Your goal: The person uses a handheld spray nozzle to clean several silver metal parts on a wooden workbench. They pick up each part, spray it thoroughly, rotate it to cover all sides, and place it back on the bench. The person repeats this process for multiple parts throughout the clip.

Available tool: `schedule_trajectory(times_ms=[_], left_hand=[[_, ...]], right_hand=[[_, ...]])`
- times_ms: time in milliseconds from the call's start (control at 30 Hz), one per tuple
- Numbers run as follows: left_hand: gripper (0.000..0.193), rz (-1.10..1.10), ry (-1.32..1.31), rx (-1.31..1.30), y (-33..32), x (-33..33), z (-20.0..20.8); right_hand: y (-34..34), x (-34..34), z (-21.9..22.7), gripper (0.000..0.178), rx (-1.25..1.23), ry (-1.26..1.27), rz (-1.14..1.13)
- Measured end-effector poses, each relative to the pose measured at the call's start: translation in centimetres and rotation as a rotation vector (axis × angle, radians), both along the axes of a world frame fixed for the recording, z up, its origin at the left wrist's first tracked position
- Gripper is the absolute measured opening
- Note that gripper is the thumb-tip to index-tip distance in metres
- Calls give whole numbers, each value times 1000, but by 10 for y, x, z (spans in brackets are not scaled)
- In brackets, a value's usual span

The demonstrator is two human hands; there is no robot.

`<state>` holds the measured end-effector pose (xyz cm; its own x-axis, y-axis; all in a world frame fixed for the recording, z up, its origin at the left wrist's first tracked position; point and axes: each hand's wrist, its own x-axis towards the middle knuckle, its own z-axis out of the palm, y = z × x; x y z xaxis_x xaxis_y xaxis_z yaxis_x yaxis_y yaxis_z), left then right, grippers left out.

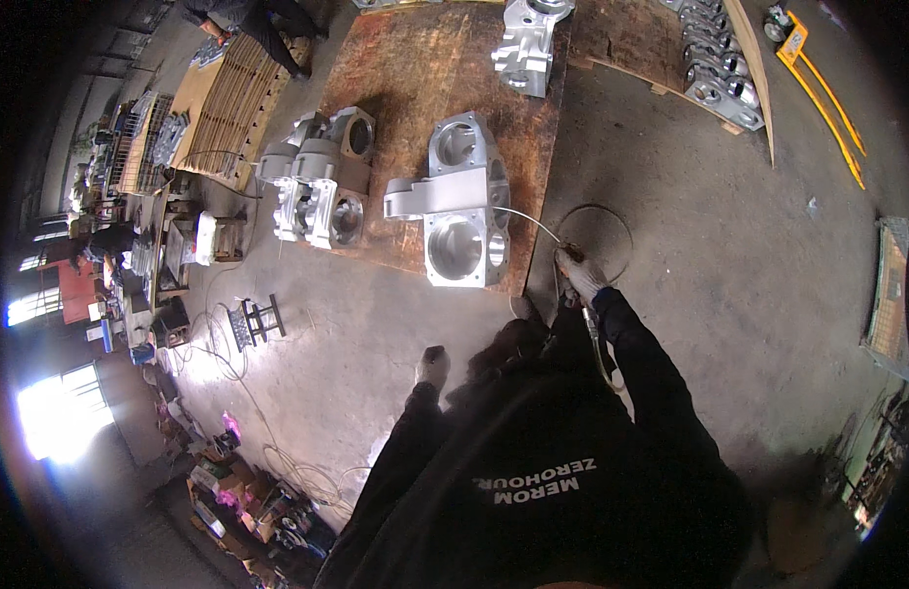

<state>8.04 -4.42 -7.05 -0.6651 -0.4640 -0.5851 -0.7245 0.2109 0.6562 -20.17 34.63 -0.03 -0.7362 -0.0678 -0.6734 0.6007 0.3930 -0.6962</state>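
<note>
My right hand (580,273), in a light glove, is closed around an air blow gun, mostly hidden by the fingers. Its thin bent tube (528,217) reaches left to the side of a silver metal casting (461,191). This casting has large round bores and lies at the near edge of a worn wooden board (415,79). A hose (599,346) hangs below the right hand, beside my leg. My left hand (432,366), also gloved, is held low before my body, away from the castings. Its fingers look curled; a dark patch shows at their tips, and any held thing is hidden.
More castings stand on the board at left (322,177) and far right (528,49). Others line a second wooden platform (715,69). A yellow pallet-truck handle (818,93) is at far right. Hoses (302,471) and a black metal stand (256,322) occupy the left floor. A person (258,25) stands back left.
</note>
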Motion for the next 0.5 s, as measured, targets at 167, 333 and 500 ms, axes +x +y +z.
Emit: schedule_trajectory(times_ms=[167, 333, 500], left_hand=[[28, 106, -36, 113, 11, -4, 14], [23, -94, -134, -68, -40, 36, -17], [24, 41, -106, 28, -14, 24, 3]], right_hand=[[16, 21, 66, 38, -193, -76, -208], [3, 40, 66, 37, -267, -183, -202], [8, 37, 66, 41, -233, -175, -165]])
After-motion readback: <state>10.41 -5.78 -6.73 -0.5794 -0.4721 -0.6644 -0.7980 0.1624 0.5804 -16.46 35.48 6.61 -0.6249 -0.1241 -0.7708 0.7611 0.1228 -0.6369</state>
